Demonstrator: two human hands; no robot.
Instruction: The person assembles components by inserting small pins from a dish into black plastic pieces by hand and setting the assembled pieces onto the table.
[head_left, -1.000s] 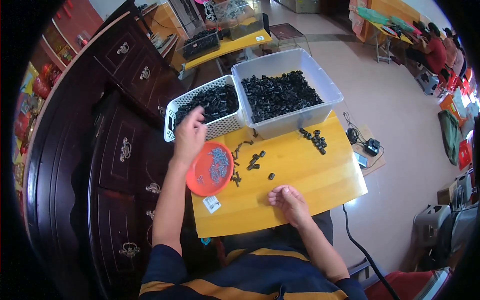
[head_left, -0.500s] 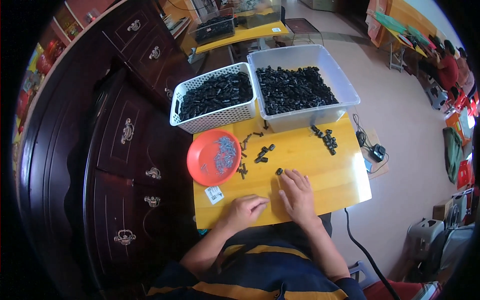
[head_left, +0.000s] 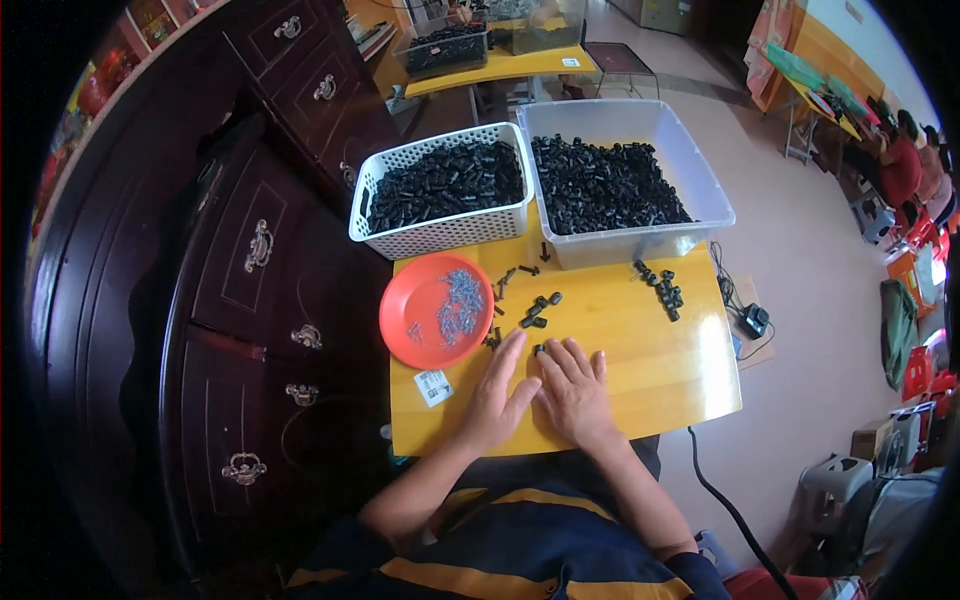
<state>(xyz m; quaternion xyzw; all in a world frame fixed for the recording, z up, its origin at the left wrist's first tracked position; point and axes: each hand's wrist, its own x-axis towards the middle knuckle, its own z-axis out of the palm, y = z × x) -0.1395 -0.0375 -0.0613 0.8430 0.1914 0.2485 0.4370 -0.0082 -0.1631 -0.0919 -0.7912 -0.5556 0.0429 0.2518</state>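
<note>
By a round red dish (head_left: pixel 402 312) of thin greyish pins (head_left: pixel 460 305), the left hand (head_left: pixel 490 400) has its fingers together, thumb apart. On the glossy yellow tabletop (head_left: pixel 670 370), a stubby black cylinder (head_left: pixel 539 349) lies just at the right hand (head_left: pixel 578 402), whose fingers are loosely spread; touching or not, I can't tell from here.

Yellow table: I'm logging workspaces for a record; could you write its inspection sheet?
Surface: yellow table, white label near its left edge.
Work things: white basket and clear bin, both holding black parts; red dish holding silvery pieces.
Clutter: loose black pieces in groups.
Left hand: open, above or on the table, contact unclear.
Right hand: open, beside a small black part; touching unclear.
Cables: black cable right of the table; thin cables by a black device.
Surroundings: dark cabinet on the left; seated people upper right.
</note>
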